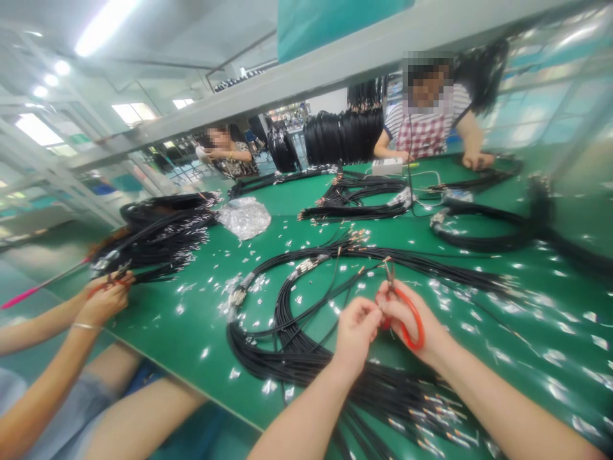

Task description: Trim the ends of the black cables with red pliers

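The right hand [426, 329] is closed around red-handled scissors [419, 322], with the short blades pointing up and away from the person; I cannot tell if the blades are open. The left hand [357, 329] is just beside it, touching it, with the fingers pinched together near the handle. What they pinch is hidden. Both hands are above a big bundle of black cables [297, 345], which lies in loops on the green table [191, 332] and reaches to its near edge under the forearms. To the right of the hands the table has more open room, covered only with small silver scraps [555, 354]. To the left, near the table edge, a co-worker's hands [103, 300] hold another small tool beside a pile of cables [158, 236]. Further away lie a crumpled plastic bag [244, 217] and a white box [387, 166], and a person in a striped shirt [426, 128] works across the table.
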